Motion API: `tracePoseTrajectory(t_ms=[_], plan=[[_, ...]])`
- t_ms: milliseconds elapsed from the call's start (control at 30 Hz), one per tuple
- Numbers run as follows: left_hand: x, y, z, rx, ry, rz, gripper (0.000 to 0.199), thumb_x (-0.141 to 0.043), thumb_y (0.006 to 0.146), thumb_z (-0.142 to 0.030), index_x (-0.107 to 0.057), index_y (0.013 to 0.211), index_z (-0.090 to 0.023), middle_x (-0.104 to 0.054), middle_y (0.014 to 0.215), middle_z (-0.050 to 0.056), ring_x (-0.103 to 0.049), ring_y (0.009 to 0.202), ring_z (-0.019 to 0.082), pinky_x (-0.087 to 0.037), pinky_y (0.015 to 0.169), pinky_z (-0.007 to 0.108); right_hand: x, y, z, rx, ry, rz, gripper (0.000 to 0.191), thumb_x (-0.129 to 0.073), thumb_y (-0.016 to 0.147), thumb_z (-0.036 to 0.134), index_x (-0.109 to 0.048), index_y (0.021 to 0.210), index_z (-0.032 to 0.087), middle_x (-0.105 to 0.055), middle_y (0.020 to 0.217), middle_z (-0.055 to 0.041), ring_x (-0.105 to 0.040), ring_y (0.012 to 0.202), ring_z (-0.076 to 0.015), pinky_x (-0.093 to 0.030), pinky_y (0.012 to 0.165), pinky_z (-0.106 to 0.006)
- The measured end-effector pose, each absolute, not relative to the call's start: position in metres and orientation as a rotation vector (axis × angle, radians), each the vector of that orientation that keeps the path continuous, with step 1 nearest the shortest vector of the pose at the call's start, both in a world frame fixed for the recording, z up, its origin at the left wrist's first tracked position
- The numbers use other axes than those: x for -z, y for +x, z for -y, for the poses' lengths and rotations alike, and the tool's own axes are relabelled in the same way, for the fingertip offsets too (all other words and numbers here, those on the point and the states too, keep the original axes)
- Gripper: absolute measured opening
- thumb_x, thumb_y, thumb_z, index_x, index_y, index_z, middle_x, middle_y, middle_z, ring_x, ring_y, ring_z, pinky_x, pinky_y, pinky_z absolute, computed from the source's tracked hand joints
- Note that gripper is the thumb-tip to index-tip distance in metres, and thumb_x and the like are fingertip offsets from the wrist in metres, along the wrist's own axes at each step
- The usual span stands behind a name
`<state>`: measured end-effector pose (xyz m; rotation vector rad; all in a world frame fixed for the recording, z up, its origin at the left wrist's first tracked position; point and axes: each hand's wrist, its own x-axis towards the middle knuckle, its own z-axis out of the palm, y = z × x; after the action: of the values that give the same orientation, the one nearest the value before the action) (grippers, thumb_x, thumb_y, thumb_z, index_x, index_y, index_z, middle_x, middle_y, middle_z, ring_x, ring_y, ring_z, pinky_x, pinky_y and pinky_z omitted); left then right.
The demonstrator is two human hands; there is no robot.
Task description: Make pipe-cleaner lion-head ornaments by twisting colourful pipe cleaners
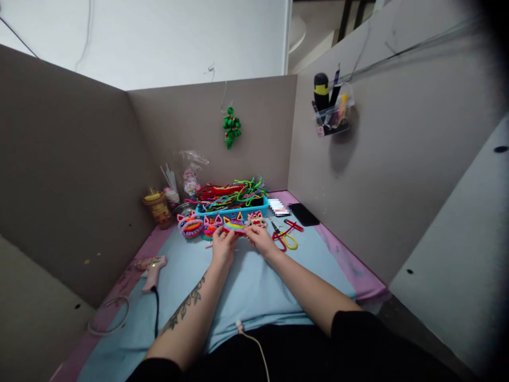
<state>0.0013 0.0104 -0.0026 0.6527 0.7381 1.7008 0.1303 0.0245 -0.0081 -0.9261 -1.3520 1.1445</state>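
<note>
Between my two hands stretches a short pinkish-red pipe cleaner piece (235, 231), raised a little above the blue cloth. My left hand (223, 243) pinches its left end, while the fingers of my right hand (259, 240) close on the other end. Just beyond them stand several colourful animal-face figures made of fuzzy stems, among them a pink one with an orange mouth (190, 225); my hands partly hide the nearer ones. Scissors with red and yellow handles (287, 240) lie right of my right hand, beside red pipe cleaners (294, 225).
A blue tray (233, 209) heaped with pipe cleaners stands at the back. A pink glue gun (155, 271) with a cable lies left. A black phone (305, 214) lies back right. Grey partitions (214, 132) enclose the table; a holder (334, 119) hangs on the right one.
</note>
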Motion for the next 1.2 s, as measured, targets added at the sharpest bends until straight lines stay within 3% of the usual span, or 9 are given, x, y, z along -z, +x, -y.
tracePoseTrajectory(t_ms=[233, 333, 533, 667, 800, 1000, 1200], plan=[[0.003, 0.003, -0.009, -1.629, 0.67, -0.824, 0.061, -0.08, 0.055, -0.019, -0.04, 0.101, -0.02, -0.061, 0.075, -0.001, -0.064, 0.065, 0.015, -0.051, 0.074, 0.038, 0.006, 0.129, -0.022, -1.216, -0.896, 1.232, 0.024, -0.07, 0.059, 0.035, -0.059, 0.073, 0.018, -0.054, 0.051, 0.0052, -0.042, 0.042, -0.0081, -0.029, 0.04, -0.02], [0.005, 0.006, -0.007, -1.639, 0.726, -0.871, 0.062, -0.079, 0.055, -0.02, -0.04, 0.103, -0.021, -0.059, 0.072, -0.002, -0.063, 0.062, 0.014, -0.05, 0.071, 0.035, 0.005, 0.13, -0.022, -1.218, -0.936, 1.304, 0.023, -0.067, 0.063, 0.036, -0.057, 0.073, 0.018, -0.054, 0.048, 0.0045, -0.046, 0.042, -0.0104, -0.032, 0.04, -0.021], [0.005, 0.008, -0.004, -1.692, 0.818, -0.964, 0.058, -0.076, 0.058, -0.021, -0.04, 0.103, -0.021, -0.055, 0.067, -0.005, -0.059, 0.056, 0.011, -0.048, 0.064, 0.028, 0.004, 0.133, -0.017, -0.49, -0.956, 1.755, 0.012, -0.054, 0.078, 0.025, -0.059, 0.068, 0.018, -0.06, 0.071, -0.0019, -0.054, 0.069, -0.015, -0.042, 0.065, -0.027], [0.003, 0.009, -0.003, -1.699, 0.808, -0.952, 0.06, -0.076, 0.056, -0.021, -0.04, 0.103, -0.021, -0.055, 0.068, -0.005, -0.059, 0.057, 0.012, -0.047, 0.064, 0.027, 0.002, 0.134, -0.016, -0.33, -0.926, 1.857, 0.014, -0.048, 0.08, 0.019, -0.057, 0.07, 0.018, -0.058, 0.076, -0.0036, -0.053, 0.075, -0.0164, -0.041, 0.07, -0.028], [0.003, 0.01, -0.002, -1.696, 0.803, -0.94, 0.06, -0.076, 0.057, -0.021, -0.04, 0.106, -0.02, -0.056, 0.069, -0.004, -0.059, 0.058, 0.012, -0.046, 0.064, 0.027, 0.004, 0.133, -0.019, -0.55, -1.022, 1.693, 0.012, -0.053, 0.076, 0.024, -0.058, 0.068, 0.018, -0.058, 0.067, -0.0011, -0.052, 0.066, -0.015, -0.04, 0.063, -0.026], [0.0, 0.012, 0.002, -1.779, 1.05, -0.973, 0.058, -0.072, 0.063, -0.024, -0.04, 0.112, -0.02, -0.057, 0.075, -0.003, -0.061, 0.067, 0.013, -0.047, 0.069, 0.028, 0.01, 0.131, -0.025, -1.107, -1.049, 1.294, 0.026, -0.069, 0.062, 0.04, -0.064, 0.061, 0.015, -0.055, 0.053, 0.0019, -0.044, 0.05, -0.0095, -0.032, 0.049, -0.023], [-0.005, 0.015, 0.007, -1.813, 1.18, -0.981, 0.056, -0.071, 0.065, -0.024, -0.041, 0.112, -0.02, -0.058, 0.083, 0.001, -0.062, 0.075, 0.015, -0.048, 0.069, 0.028, 0.013, 0.125, -0.026, -1.346, -1.051, 0.972, 0.029, -0.078, 0.048, 0.037, -0.065, 0.062, 0.015, -0.054, 0.053, 0.003, -0.04, 0.045, -0.0066, -0.024, 0.042, -0.021]])
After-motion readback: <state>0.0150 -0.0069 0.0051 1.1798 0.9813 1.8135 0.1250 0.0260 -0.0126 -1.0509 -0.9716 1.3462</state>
